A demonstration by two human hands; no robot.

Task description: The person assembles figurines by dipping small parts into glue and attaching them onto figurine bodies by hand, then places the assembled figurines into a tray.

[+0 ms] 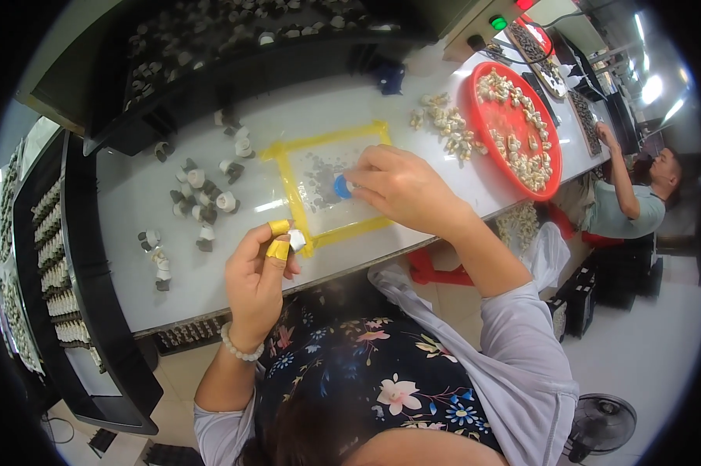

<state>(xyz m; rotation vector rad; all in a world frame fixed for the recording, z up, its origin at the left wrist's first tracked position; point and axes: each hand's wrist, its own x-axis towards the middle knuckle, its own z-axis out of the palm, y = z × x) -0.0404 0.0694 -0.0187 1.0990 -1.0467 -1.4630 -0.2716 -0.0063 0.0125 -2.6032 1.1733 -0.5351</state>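
Tape frame [292, 194] borders a spotted sheet [319, 182], probably so that it stays flat. Beside the frame's near left corner, the left hand [259, 273] pinches a white piece [297, 239] with yellow-wrapped fingertips, perhaps for better grip. Over the frame's middle, the right hand [405, 186] seems closed on a blue round thing [340, 187], maybe for fine control.

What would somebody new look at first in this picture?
Probably the big red tray of pale pieces, at upper right. Then the yellow tape frame on the white table, with a blue thing by the right hand. The left hand, in yellow finger covers, pinches a white piece by the tape.
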